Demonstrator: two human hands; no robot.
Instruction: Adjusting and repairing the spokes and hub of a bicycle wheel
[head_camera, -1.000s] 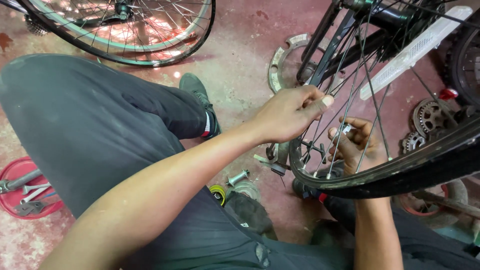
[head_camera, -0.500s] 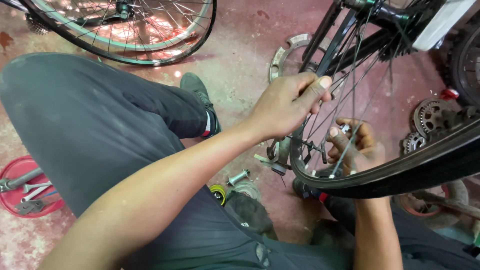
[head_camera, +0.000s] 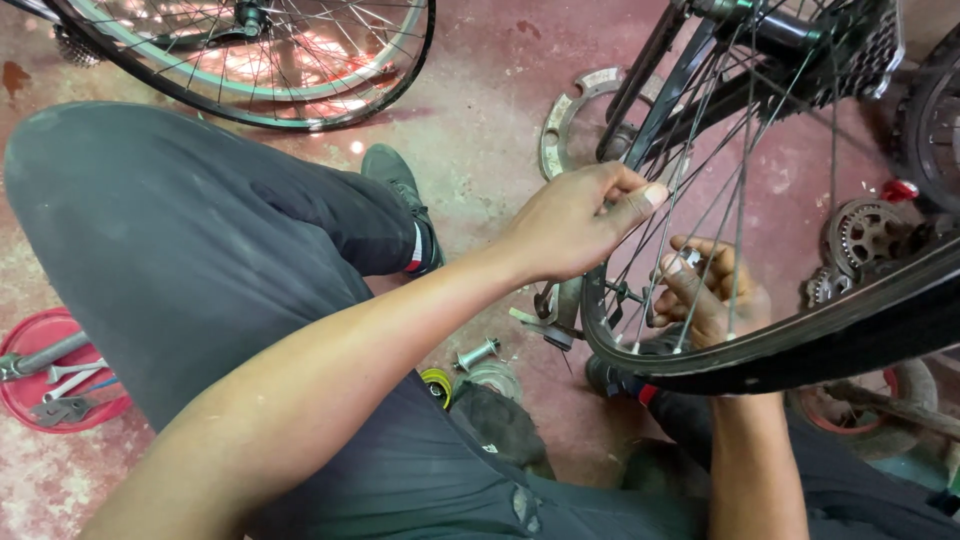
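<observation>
Left hand (head_camera: 575, 225), centre frame, pinches a spoke (head_camera: 655, 245) of the bicycle wheel (head_camera: 800, 350) between thumb and fingers. Right hand (head_camera: 705, 290), behind the spokes at centre right, curls around a small silver tool (head_camera: 690, 258). Red tray (head_camera: 30, 395) of wrenches lower left; second wheel (head_camera: 250, 60) upper left.

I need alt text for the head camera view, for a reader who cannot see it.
A person's left hand pinches the spokes of a bicycle wheel, while the right hand holds a small metal part behind them. A second wheel, loose sprockets and a red tray of tools lie on the red floor.
</observation>
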